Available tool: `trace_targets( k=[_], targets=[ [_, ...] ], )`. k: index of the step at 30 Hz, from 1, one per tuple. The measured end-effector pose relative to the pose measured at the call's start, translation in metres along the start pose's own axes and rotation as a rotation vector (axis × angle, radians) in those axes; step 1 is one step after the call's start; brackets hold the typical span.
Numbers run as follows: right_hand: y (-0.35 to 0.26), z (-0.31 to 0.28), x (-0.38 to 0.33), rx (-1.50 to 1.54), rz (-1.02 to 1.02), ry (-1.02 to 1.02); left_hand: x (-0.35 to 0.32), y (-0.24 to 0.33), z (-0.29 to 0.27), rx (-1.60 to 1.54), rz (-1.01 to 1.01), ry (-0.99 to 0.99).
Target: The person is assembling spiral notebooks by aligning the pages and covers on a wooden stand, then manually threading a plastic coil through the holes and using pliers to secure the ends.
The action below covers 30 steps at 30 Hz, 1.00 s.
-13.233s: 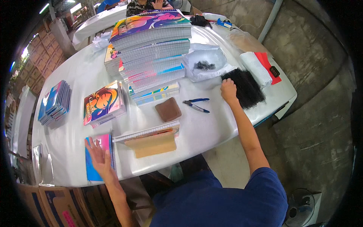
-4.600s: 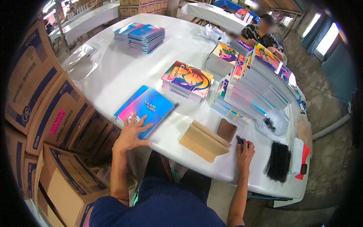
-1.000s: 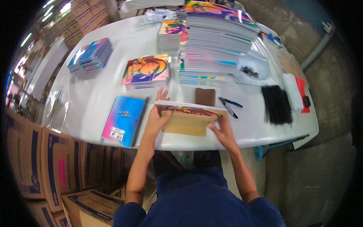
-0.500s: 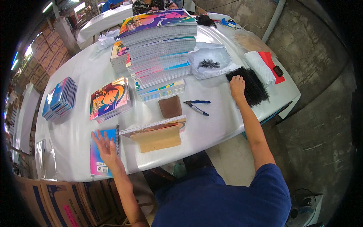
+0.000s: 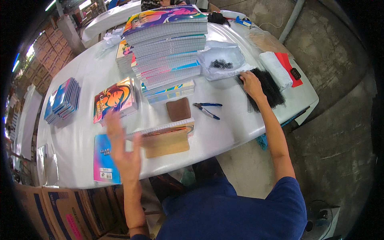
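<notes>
- Black coil bundle (image 5: 273, 94) lay on the table (image 5: 228, 136) at about 2 o'clock, taking the whole view as the dial.
- Right hand (image 5: 252, 84) was right on it, at the bundle's 10 o'clock edge, fingers bent. Honestly can't tell if they'd pinched a coil.
- Left hand (image 5: 127, 158) was over at 8 o'clock, super blurry, fingers spread wide, nothing visible in it. It overlapped the blue-pink notebook (image 5: 103, 160); couldn't tell about contact.
- From the bundle: blue-handled pliers (image 5: 210, 104) sat at 8 o'clock, white roll (image 5: 276, 70) near 1 o'clock.
- Brown block (image 5: 178, 109) was just left of the pliers, around their 9 o'clock.
</notes>
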State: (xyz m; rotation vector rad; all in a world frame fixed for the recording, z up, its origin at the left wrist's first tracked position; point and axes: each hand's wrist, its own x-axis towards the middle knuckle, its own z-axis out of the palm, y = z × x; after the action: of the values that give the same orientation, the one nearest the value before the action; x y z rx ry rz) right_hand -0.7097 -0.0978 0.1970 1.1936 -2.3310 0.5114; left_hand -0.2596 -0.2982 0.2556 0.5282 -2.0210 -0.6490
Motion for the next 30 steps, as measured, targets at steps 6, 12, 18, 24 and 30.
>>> trace_targets(
  k=[6,12,18,24,30],
  targets=[
    [-0.174,-0.084,-0.040,0.878,-0.139,-0.278,0.015,0.040,0.070,0.518,0.288,-0.405],
    [-0.184,-0.070,-0.058,1.026,0.049,-0.353,0.015,0.026,0.087,0.439,0.282,-0.482],
    [-0.183,-0.060,-0.054,1.233,0.031,-0.471,0.015,0.025,0.087,0.435,0.271,-0.480],
    [-0.180,-0.063,-0.050,1.157,-0.034,-0.477,0.014,0.023,0.087,0.439,0.281,-0.465],
    [-0.180,-0.069,-0.044,1.051,-0.194,-0.512,0.011,0.024,0.086,0.441,0.295,-0.462]
  ],
)
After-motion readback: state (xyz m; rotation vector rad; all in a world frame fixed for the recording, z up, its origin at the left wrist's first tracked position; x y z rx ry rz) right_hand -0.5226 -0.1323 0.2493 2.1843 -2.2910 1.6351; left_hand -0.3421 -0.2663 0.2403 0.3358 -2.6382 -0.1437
